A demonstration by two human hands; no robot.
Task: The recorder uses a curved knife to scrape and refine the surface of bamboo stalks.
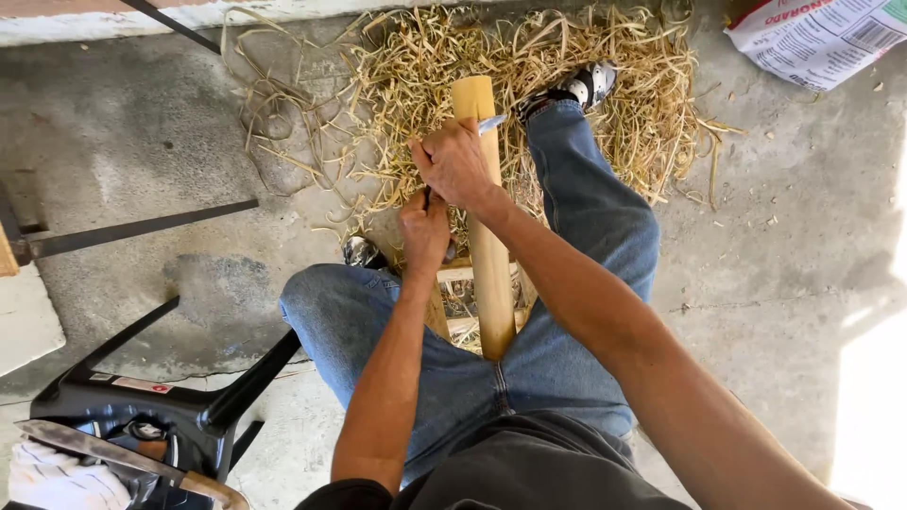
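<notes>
Bare forearms, blue jeans (576,217), dark shirt (529,467), black-and-white sneakers (588,83)

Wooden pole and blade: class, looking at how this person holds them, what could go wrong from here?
1. The blade sits just past the right hand on the wooden pole; a slip could cut fingers.
2. The pole lies between the legs, so a runaway stroke might reach the right leg.
3. Loose shavings cover the floor underfoot; a foot might slide.

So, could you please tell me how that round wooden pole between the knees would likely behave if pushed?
The wooden pole looks stiff: it runs straight under both hands. Being round and smooth, it would probably roll on the concrete floor. The shavings beyond it might slow it.
</notes>
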